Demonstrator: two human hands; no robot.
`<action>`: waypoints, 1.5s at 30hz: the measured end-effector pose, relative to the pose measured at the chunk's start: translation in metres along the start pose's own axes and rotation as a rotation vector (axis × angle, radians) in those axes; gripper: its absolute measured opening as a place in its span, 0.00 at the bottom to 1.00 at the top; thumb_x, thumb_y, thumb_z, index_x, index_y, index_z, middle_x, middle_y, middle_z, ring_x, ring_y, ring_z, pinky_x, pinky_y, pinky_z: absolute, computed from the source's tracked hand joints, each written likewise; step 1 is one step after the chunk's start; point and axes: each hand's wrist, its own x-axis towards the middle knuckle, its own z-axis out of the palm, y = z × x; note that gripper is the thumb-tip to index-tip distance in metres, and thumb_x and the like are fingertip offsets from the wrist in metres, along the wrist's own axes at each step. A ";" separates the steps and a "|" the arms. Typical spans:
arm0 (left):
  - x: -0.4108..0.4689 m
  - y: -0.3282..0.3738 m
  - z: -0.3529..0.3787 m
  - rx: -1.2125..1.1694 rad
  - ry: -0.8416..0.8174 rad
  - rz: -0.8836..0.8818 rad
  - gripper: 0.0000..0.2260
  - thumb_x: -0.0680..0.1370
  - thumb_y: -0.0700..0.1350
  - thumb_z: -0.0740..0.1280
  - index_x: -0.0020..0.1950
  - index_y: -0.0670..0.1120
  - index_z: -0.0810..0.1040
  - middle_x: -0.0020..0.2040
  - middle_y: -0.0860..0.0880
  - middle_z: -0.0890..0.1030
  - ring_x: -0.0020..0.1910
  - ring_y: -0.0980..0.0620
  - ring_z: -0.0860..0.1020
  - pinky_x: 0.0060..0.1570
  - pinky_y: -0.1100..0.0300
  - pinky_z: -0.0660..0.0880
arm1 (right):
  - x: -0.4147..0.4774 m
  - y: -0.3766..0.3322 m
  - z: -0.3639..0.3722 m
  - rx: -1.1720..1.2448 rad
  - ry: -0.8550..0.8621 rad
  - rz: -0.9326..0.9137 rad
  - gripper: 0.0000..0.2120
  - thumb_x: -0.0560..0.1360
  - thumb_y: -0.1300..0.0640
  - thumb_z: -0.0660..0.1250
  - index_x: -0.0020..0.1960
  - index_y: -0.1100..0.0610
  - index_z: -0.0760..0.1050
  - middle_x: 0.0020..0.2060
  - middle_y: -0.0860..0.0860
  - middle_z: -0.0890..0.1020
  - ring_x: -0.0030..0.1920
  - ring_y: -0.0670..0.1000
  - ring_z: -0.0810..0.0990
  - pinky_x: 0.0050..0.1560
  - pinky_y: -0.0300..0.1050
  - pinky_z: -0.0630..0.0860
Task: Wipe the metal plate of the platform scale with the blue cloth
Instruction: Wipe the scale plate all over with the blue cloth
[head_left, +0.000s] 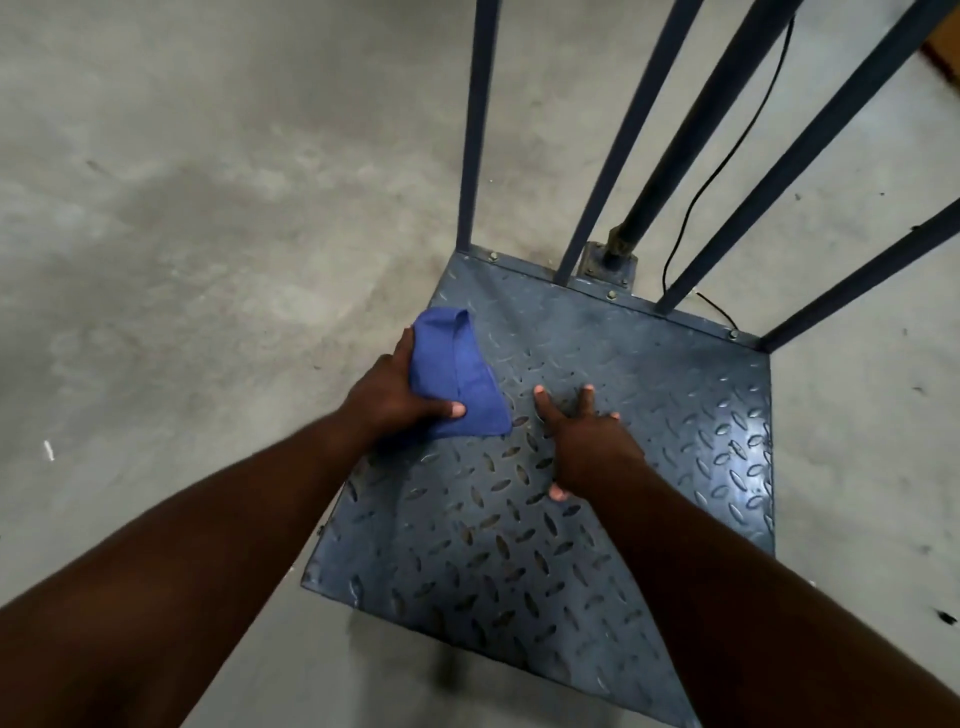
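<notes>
1. A grey concrete floor (208, 208), mottled with darker stains and scuffs, fills the view.
2. The platform scale stands directly on it, its blue metal plate (649, 415) patterned with raised tread marks.
3. Blue rails (475, 130) rise from the plate's far edge, with a dark post (675, 171) bolted just behind them.
4. A thin black cable (691, 208) trails on the floor behind the scale.
5. A small white speck (49, 450) lies on the floor at left, and a black mark (946, 617) at right.
</notes>
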 end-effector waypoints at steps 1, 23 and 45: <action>-0.003 0.001 0.001 0.000 0.003 -0.003 0.62 0.63 0.64 0.85 0.87 0.57 0.50 0.84 0.50 0.64 0.81 0.46 0.66 0.76 0.50 0.66 | 0.000 0.000 0.000 0.009 -0.006 0.001 0.66 0.68 0.56 0.83 0.80 0.33 0.33 0.82 0.59 0.35 0.79 0.75 0.49 0.71 0.73 0.66; -0.017 0.017 -0.004 -0.044 -0.022 0.051 0.53 0.56 0.66 0.87 0.71 0.72 0.56 0.83 0.48 0.67 0.78 0.48 0.69 0.70 0.57 0.66 | -0.009 0.001 -0.008 0.126 -0.032 -0.022 0.59 0.73 0.61 0.77 0.82 0.34 0.37 0.82 0.59 0.34 0.80 0.74 0.44 0.75 0.72 0.62; -0.036 -0.002 0.000 -0.001 0.005 -0.137 0.47 0.60 0.70 0.75 0.73 0.48 0.70 0.61 0.45 0.81 0.63 0.39 0.81 0.54 0.51 0.72 | -0.009 0.002 -0.009 0.178 -0.051 -0.046 0.54 0.76 0.59 0.74 0.82 0.35 0.39 0.81 0.58 0.33 0.80 0.74 0.41 0.75 0.75 0.60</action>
